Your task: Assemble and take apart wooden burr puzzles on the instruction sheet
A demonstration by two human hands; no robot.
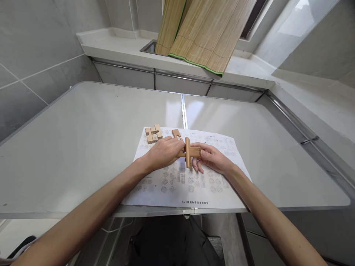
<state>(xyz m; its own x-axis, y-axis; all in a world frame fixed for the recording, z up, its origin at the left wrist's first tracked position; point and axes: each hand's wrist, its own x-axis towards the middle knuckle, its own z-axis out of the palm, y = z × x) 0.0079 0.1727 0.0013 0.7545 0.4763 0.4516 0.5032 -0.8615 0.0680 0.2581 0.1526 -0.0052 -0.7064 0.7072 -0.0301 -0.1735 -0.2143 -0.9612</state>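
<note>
Two notched wooden puzzle bars [190, 152] are crossed together above a printed instruction sheet [191, 184]. My left hand [163, 152] pinches the left end of the horizontal bar. From the right, my right hand [212, 159] grips the other end, fingers curled under it. The upright bar stands between the two hands. A small cluster of loose wooden pieces [153, 133] lies on the sheet's far left corner. One single notched piece [176, 133] lies just beyond my left hand.
The sheet lies on a white table [83, 147] with a metal rim and a centre seam. Behind it runs a white counter [124, 50] with rolled bamboo mats [205, 33] leaning in a sink. Grey tiled wall at left.
</note>
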